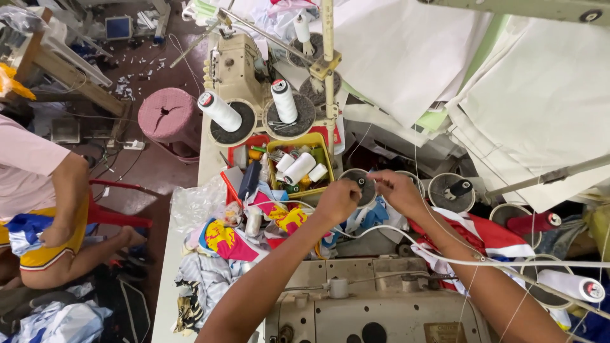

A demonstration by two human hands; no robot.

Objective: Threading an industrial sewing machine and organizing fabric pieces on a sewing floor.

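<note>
In the middle of the frame, two arms reach up from the bottom edge toward a small black spool [361, 182] sitting on a round stand [349, 174]. The left hand [338, 200] is curled into a loose fist, with its fingertips pressed at the left side of the spool — it looks like it holds the spool steady, but I cannot tell how tightly. The right hand [395, 189] is just beside it on the right, fingers pinched together on a thin pale thread [375, 180] that runs between the two hands. The pinch looks almost closed, with only the thread in it.

I think this is the threading step: the end of the thread is being pulled off the spool. The next move needs a gentle, steady pull, so the thin thread does not snap or slip out of the pinch.

Just left of the hands is a yellow tray [324, 147] full of white thread cones. Above it, two big white cones [284, 100] stand on round pads. At the bottom sits a beige sewing machine [381, 311], and bright cloth scraps [222, 238] lie at the lower left — white fabric [546, 95] fills the upper right. Another person [38, 209] sits at the far left.
</note>
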